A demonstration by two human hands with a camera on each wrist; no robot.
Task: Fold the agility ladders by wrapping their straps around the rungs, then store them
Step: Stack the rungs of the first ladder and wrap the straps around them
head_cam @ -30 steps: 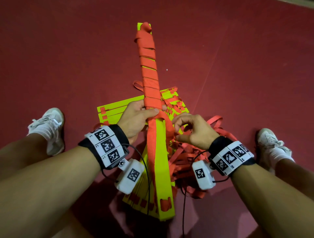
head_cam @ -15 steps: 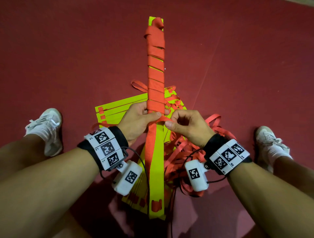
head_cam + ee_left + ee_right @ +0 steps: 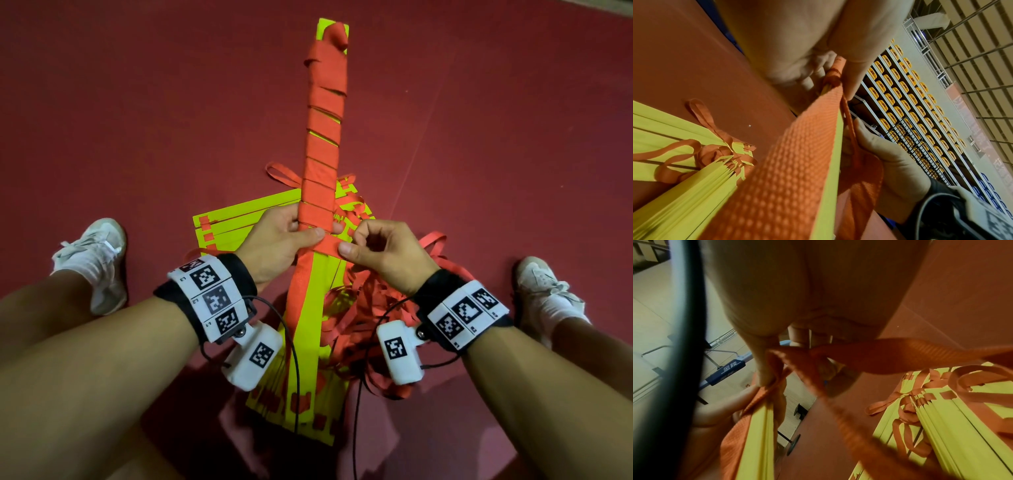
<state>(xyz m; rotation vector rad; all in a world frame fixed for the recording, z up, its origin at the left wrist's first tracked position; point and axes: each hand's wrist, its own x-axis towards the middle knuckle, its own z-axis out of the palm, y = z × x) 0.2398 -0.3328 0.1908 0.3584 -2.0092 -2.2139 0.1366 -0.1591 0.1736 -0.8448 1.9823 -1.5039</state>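
Note:
A stack of yellow rungs [image 3: 310,310] is held pointing away from me, its far half wound in turns of orange strap [image 3: 323,137]. My left hand [image 3: 284,236] grips the bundle at the lowest turn, thumb pressed on the strap; the left wrist view shows the same strap [image 3: 793,162] running under my thumb. My right hand [image 3: 373,250] pinches the strap [image 3: 327,245] where it crosses the rungs, and the strap [image 3: 890,353] trails from my curled fingers in the right wrist view. Loose orange strap [image 3: 363,308] lies heaped below my right hand.
A second yellow ladder stack [image 3: 236,219] with orange loops lies on the red floor [image 3: 137,120] under the bundle. My legs and white shoes, left [image 3: 99,257] and right [image 3: 544,291], flank the work. Wrist camera units with cables hang below both wrists.
The bundle has swung from leaning left to nearly straight ahead. My right hand has brought the strap across the rungs toward my left thumb, laying a new turn.

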